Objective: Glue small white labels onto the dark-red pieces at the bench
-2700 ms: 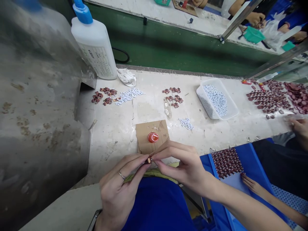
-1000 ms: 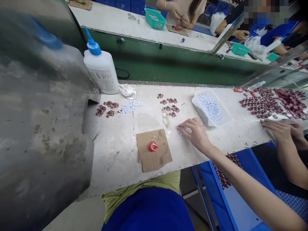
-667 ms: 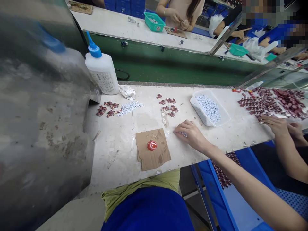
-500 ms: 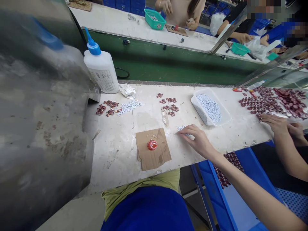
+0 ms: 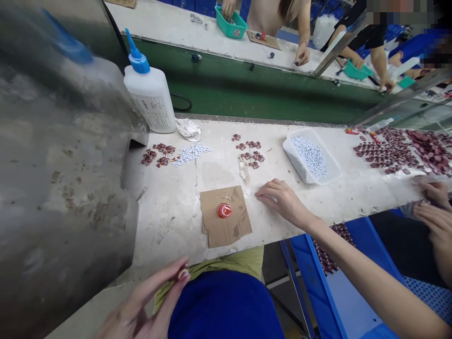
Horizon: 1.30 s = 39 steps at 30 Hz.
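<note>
My left hand [image 5: 151,301] is low at the front edge, thumb and finger pinched on a small brownish piece [image 5: 182,272]. My right hand [image 5: 280,200] rests on the white table right of the cardboard, fingers together over the surface; what they hold, if anything, is hidden. A red glossy cap [image 5: 224,210] sits on the cardboard square [image 5: 229,233]. Small dark-red pieces [image 5: 253,156] lie behind it. More red pieces [image 5: 163,149] lie at the left beside a pile of small white-and-blue pieces [image 5: 192,153]. A clear tub [image 5: 334,173] holds many such white-and-blue pieces.
A white bottle with a blue nozzle [image 5: 151,101] stands at the back left beside a metal panel [image 5: 63,188]. Many red pieces [image 5: 391,148] cover the table's right end, near another person's hands [image 5: 436,212]. Blue crates [image 5: 318,282] are below. People work across the green divider [image 5: 229,89].
My left hand has come into view from below with a small piece. My right hand has shifted slightly left, over where small white-and-blue pieces lay. The neighbour's hands have moved right.
</note>
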{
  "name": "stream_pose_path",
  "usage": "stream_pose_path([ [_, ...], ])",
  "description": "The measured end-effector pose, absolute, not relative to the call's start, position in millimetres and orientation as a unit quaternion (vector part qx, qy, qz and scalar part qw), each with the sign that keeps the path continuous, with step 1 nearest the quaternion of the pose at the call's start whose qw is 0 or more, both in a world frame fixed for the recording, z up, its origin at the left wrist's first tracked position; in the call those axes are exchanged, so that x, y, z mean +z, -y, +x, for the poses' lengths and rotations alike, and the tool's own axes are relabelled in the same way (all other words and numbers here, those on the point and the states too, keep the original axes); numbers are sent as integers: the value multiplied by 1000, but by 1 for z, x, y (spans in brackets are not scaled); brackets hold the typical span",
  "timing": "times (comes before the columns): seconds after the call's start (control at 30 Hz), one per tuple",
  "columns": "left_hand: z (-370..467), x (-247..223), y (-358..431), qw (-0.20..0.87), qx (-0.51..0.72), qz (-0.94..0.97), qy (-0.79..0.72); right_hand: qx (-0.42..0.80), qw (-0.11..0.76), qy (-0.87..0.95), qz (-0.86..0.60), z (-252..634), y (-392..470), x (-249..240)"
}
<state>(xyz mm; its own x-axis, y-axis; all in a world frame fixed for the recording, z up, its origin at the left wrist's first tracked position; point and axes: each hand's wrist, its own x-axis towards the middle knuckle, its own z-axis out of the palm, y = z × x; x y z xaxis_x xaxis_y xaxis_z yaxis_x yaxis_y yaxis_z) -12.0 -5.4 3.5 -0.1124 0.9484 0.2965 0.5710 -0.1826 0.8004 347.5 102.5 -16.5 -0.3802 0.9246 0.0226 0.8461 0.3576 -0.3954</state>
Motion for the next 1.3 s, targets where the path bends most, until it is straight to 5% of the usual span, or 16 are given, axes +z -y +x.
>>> stream_pose_path([
  [0.2,5,0,-29,247,466,709,-469,192,167,796,-550,334,-100,-21],
  [0.6,17,-20,-29,319,450,628,-549,358,270,698,-558,276,-77,-3],
  [1.3,21,-26,-35,318,422,617,-583,278,284,761,-512,268,-79,-8],
])
